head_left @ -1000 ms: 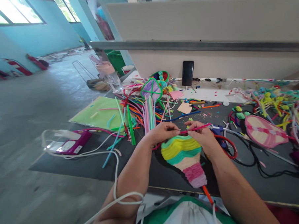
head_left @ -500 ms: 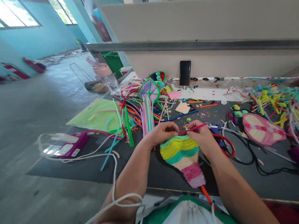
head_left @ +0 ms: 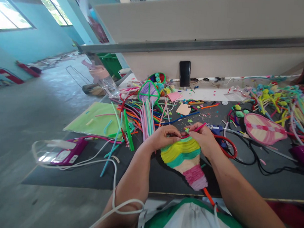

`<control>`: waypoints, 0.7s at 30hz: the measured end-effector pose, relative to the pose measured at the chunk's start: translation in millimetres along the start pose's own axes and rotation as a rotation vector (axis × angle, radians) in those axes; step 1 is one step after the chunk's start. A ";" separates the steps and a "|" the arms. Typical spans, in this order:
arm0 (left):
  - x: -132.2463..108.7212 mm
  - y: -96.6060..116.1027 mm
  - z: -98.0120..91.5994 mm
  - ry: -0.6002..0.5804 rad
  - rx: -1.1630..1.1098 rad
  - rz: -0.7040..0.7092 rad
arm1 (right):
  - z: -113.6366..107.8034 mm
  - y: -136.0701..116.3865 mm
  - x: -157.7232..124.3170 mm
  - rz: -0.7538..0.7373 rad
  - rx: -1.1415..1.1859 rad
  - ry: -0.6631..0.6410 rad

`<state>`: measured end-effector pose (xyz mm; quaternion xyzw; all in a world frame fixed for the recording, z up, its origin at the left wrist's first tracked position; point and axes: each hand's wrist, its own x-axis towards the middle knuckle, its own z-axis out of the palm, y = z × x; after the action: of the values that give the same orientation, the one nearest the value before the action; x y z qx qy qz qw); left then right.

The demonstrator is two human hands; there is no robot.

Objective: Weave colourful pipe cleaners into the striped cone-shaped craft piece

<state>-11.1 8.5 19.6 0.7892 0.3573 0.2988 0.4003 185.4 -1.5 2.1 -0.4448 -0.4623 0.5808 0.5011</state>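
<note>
A shell-shaped piece covered in striped pipe cleaners (head_left: pixel 184 155) lies at the table's front, yellow, teal, cream and pink, with an orange stem pointing toward me. Along its far edge runs a bright pink pipe cleaner (head_left: pixel 199 127). My left hand (head_left: pixel 167 136) is closed at the far left edge, pinching the pink strip against the piece. On the other side my right hand (head_left: pixel 201 136) pinches the same strip, whose free end sticks up past the fingers. A small yellow-green bit (head_left: pixel 187 130) shows between the hands. The fingertips partly hide the strip.
Left of my arm lie a purple glue-gun-like device or power strip (head_left: pixel 73 152) with a white cable and a green sheet (head_left: pixel 93 120). Bundled pipe cleaners (head_left: pixel 147 119) sit mid-table. A phone (head_left: pixel 184 73) leans at the back. A pink oval piece (head_left: pixel 264 129) and black cables lie right.
The pink pipe cleaner now lies lower along the piece's far edge, with less of it standing free between my hands. My view has shifted slightly to the right.
</note>
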 end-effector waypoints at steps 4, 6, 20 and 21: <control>-0.3 -5.3 0.7 -0.008 0.037 0.049 | 0.9 1.6 0.5 0.002 0.025 0.006; -0.1 -6.8 2.3 0.000 0.053 0.041 | 1.0 1.9 0.3 -0.002 0.025 -0.006; 4.0 -1.4 11.3 0.019 0.075 -0.015 | -20.0 3.7 8.4 -0.051 -0.287 -0.029; 4.2 -0.6 11.5 0.016 0.074 -0.026 | -22.5 0.4 8.1 -0.011 -0.296 -0.050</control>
<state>-0.2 7.4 14.1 0.7964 0.3813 0.2864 0.3719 206.5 8.6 -2.7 -0.4967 -0.5578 0.5142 0.4216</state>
